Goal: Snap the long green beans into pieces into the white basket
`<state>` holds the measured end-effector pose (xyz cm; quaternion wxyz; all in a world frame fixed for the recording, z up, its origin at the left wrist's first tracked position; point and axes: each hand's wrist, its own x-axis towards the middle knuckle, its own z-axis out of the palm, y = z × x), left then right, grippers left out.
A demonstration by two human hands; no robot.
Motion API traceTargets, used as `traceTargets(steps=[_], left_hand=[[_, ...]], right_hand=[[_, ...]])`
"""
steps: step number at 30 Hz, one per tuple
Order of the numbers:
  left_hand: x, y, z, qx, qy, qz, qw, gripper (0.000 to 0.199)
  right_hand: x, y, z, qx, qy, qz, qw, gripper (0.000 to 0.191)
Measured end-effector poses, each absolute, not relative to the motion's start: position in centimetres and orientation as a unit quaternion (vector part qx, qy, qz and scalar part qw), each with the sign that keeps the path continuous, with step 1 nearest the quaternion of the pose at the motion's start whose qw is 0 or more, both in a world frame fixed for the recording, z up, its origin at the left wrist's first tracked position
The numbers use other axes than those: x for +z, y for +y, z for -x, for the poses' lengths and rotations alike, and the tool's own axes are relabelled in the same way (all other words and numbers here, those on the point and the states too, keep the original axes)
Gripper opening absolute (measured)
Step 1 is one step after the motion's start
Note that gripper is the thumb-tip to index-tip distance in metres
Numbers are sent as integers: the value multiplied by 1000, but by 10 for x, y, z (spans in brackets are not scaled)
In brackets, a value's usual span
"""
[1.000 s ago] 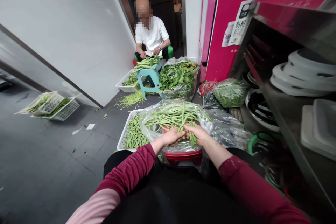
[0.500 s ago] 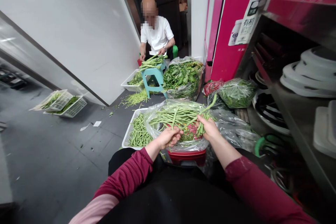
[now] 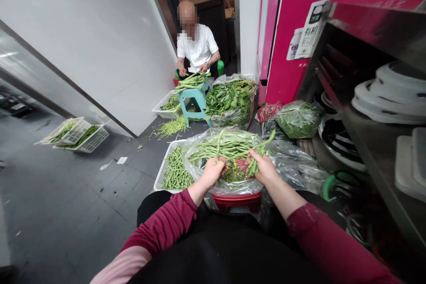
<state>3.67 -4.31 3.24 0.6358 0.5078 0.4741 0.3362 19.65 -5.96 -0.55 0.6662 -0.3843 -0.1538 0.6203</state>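
Note:
Over a clear plastic bag (image 3: 191,166) of long green beans (image 3: 229,144), my left hand (image 3: 213,171) is closed on a green bean (image 3: 218,145) that points upward. A bunch of beans (image 3: 253,166) is gripped in my right hand (image 3: 264,167), with longer ones sticking out to the upper right. The two hands are a short way apart. Beneath the bag is a red stool or tub (image 3: 237,201). Left of it, a white basket (image 3: 160,177) holds short bean pieces (image 3: 177,171).
A person in white (image 3: 199,49) handles greens at a blue stool (image 3: 196,95). Beside it stands a bag of leafy greens (image 3: 231,97). White baskets (image 3: 95,141) lie at left; a metal shelf (image 3: 369,142) with white lids (image 3: 389,93) is at right.
My left hand has risen slightly, and its bean now stands more upright. The bean tip over my right hand has dipped. The camera view has shifted a little.

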Motion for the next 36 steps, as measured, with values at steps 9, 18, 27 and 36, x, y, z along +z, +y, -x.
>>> traceTargets(steps=[9, 18, 27, 36], left_hand=[[54, -52, -38, 365, 373, -471, 711, 24], [20, -28, -24, 194, 512, -508, 665, 42], [27, 5, -48, 297, 362, -377, 799, 45], [68, -18, -49, 465, 476, -565, 488, 16]], right_hand=[[-4, -56, -201, 621, -85, 361, 691, 21], [6, -62, -214, 656, -247, 381, 603, 22], [10, -80, -202, 809, -275, 284, 436, 28], [-2, -67, -203, 761, -156, 379, 504, 21]])
